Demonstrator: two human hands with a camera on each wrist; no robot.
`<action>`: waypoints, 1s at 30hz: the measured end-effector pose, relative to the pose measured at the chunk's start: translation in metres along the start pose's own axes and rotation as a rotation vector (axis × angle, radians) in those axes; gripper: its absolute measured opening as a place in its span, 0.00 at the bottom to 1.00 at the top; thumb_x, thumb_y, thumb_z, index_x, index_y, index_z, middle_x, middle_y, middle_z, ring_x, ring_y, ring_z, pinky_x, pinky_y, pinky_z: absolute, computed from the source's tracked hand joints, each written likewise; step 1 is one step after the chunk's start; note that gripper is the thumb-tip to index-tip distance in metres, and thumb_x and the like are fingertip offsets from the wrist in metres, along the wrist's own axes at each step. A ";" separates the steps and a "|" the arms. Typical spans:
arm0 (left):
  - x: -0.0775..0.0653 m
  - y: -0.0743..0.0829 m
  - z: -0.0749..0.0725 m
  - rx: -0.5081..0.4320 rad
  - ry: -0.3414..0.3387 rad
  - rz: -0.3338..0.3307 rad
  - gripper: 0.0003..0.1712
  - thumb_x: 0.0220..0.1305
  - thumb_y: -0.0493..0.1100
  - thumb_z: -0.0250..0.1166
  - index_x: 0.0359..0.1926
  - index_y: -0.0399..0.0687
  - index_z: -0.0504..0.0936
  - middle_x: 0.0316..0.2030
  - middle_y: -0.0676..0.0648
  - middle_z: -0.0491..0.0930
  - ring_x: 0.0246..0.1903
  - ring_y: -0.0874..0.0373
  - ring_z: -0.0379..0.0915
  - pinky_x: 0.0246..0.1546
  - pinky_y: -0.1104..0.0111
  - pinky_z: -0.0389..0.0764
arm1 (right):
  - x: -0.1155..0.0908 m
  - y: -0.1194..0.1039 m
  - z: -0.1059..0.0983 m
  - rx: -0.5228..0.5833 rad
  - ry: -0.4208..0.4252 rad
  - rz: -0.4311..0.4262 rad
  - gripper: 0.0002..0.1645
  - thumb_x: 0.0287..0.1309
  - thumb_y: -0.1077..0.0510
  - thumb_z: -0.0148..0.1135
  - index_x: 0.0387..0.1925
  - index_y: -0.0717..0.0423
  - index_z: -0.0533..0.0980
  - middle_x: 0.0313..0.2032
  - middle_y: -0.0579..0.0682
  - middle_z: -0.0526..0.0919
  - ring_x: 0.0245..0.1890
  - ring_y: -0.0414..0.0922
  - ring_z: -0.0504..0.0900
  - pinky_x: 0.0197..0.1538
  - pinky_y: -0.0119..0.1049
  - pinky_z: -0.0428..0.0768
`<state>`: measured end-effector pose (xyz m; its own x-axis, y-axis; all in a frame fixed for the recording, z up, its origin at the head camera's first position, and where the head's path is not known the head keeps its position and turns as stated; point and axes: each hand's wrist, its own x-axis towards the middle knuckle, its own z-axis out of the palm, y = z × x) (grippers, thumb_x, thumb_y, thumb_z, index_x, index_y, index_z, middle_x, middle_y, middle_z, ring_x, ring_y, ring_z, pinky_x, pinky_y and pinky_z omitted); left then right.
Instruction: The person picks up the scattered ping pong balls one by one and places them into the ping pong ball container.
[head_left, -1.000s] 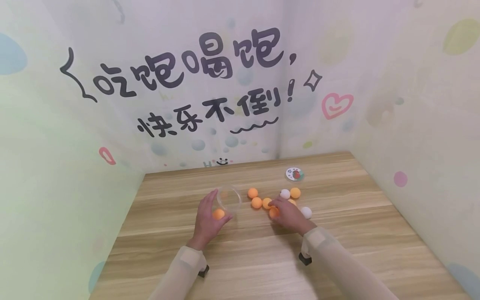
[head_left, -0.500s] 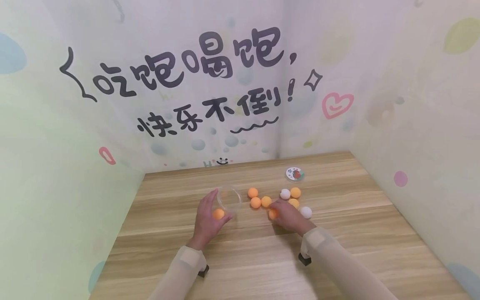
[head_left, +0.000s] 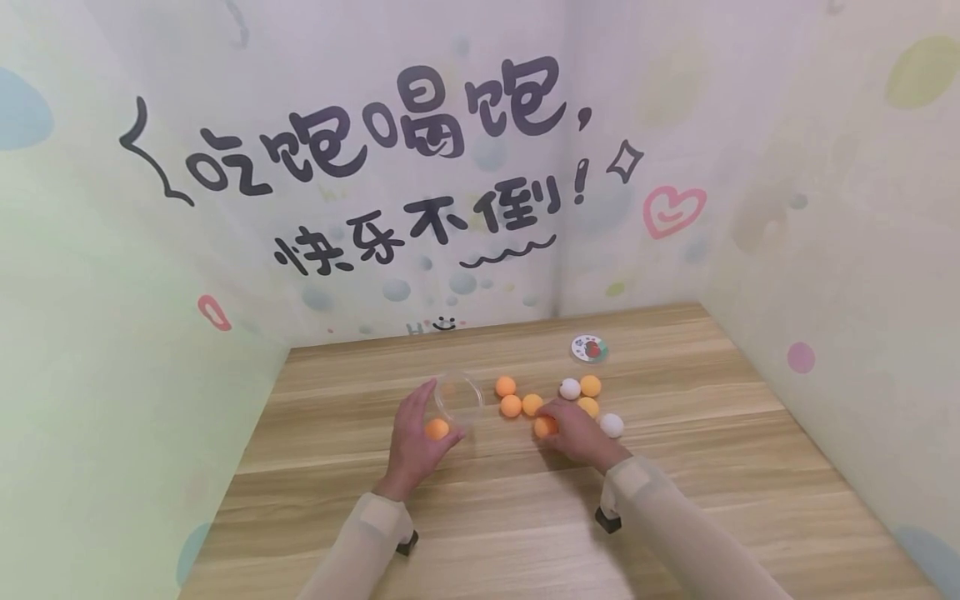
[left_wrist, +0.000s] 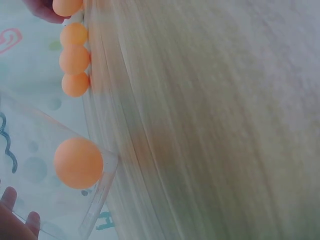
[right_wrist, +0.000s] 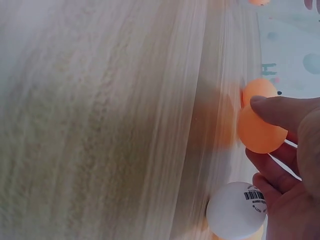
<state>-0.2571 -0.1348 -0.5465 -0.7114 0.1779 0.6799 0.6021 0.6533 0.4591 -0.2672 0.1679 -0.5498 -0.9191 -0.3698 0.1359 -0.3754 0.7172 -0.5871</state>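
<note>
My left hand [head_left: 412, 437] holds a clear plastic cup [head_left: 480, 398] around its side, near the left of the wooden table. One orange ping-pong ball [left_wrist: 78, 163] lies inside, against the cup's bottom in the left wrist view. To the right, my right hand [head_left: 579, 429] pinches another orange ping-pong ball [right_wrist: 262, 131] between thumb and fingers, low over or on the table; contact with the wood is hard to tell. A white ping-pong ball [right_wrist: 236, 210] with printed marks sits beside that hand.
Three orange balls [head_left: 512, 406] cluster between the hands. Behind and right of the right hand are a white ball [head_left: 570, 388] and yellow-orange balls [head_left: 591, 386]. A round printed lid [head_left: 589, 348] lies farther back. Printed walls [head_left: 795, 250] border the table [head_left: 480, 542].
The ball in my right hand has shifted slightly left, and the orange balls near it have moved a little. My left hand and the cup stay put.
</note>
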 end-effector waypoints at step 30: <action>0.000 0.000 0.002 -0.026 -0.017 0.015 0.56 0.38 0.48 0.83 0.69 0.45 0.65 0.64 0.44 0.70 0.61 0.45 0.65 0.61 0.49 0.65 | 0.006 -0.022 0.003 0.068 0.112 -0.046 0.24 0.49 0.60 0.74 0.50 0.56 0.79 0.46 0.48 0.80 0.43 0.45 0.78 0.48 0.42 0.78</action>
<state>-0.2573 -0.1336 -0.5477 -0.7079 0.2000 0.6774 0.6220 0.6308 0.4639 -0.2640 0.1478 -0.5388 -0.9101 -0.3304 0.2499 -0.4120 0.6577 -0.6307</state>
